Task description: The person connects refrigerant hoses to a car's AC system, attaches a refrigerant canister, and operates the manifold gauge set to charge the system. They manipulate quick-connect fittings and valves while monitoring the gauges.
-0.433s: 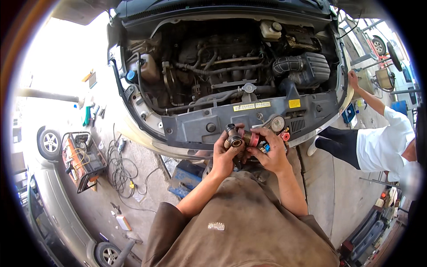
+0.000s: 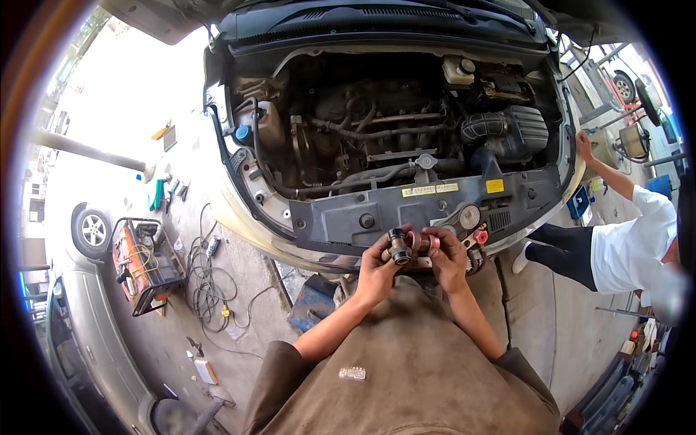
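The engine bay (image 2: 326,221) gapes, the engine (image 2: 391,119) within. Left of the bay stands a grey car (image 2: 101,319); right of it, a person (image 2: 627,250) in white. Left too are an orange machine (image 2: 134,268) and tangled cable (image 2: 210,283). Below its front edge, the left forearm partly hides a blue box (image 2: 310,293). Inside it: airbox (image 2: 528,130) right, blue-capped tank (image 2: 272,129) left, smaller white tank (image 2: 455,74) rear; contents untellable. Before that edge, the left hand (image 2: 377,272) grips a black fitting (image 2: 399,248), the right hand (image 2: 451,262) a red-ringed piece (image 2: 429,241) close against it; a gauge (image 2: 469,216) sits just beyond.
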Demonstrator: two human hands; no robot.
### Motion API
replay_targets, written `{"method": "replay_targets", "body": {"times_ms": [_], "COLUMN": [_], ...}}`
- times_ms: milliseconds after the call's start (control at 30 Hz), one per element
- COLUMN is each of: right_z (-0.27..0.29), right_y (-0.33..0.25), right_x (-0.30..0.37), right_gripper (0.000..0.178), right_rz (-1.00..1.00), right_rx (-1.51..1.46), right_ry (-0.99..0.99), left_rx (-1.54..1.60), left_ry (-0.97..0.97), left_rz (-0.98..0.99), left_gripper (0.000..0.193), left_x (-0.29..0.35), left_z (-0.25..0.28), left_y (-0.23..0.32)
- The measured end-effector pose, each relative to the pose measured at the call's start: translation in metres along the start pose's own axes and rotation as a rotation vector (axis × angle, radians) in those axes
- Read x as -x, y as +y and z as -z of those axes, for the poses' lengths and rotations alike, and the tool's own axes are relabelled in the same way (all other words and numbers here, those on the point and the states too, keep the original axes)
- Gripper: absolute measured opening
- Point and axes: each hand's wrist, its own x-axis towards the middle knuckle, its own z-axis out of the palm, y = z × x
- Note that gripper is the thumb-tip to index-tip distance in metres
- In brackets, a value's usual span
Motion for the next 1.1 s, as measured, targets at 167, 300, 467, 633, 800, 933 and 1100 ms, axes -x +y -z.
{"method": "replay_targets", "body": {"times_ms": [167, 300, 467, 633, 800, 933, 1100], "right_z": [-0.004, -0.007, -0.010, -0.016, -0.014, 0.013, 0.014], "right_y": [-0.005, -0.006, -0.008, -0.021, -0.034, -0.041, -0.053], "right_x": [-0.018, -0.026, -0.029, -0.036, -0.049, -0.055, -0.057], "right_gripper": [0.047, 0.048, 0.052, 0.039, 0.042, 0.037, 0.032], "right_rz": [-0.098, -0.202, -0.108, 0.136, 0.164, -0.212, -0.220], "right_rx": [-0.297, -0.380, -0.128, 0.315, 0.543, -0.002, 0.270], "right_ry": [-0.107, -0.152, -0.124, -0.204, -0.201, -0.345, -0.300], "left_rx": [-0.036, -0.199, 0.172, 0.327, 0.133, 0.184, 0.287], "left_ry": [0.049, 0.114, 0.135, -0.111, -0.100, -0.004, -0.022], "left_rz": [-0.061, -0.213, -0.078, 0.010, -0.048, -0.049, -0.029], "left_gripper": [0.035, 0.028, 0.032, 0.056, 0.056, 0.047, 0.038], "left_x": [0.003, 0.004, 0.002, -0.001, -0.006, -0.010, -0.014], "left_z": [-0.001, -0.002, 0.001, 0.010, 0.009, -0.015, -0.012], "left_y": [0.016, 0.017, 0.005, 0.010, 0.002, 0.003, -0.014]}}
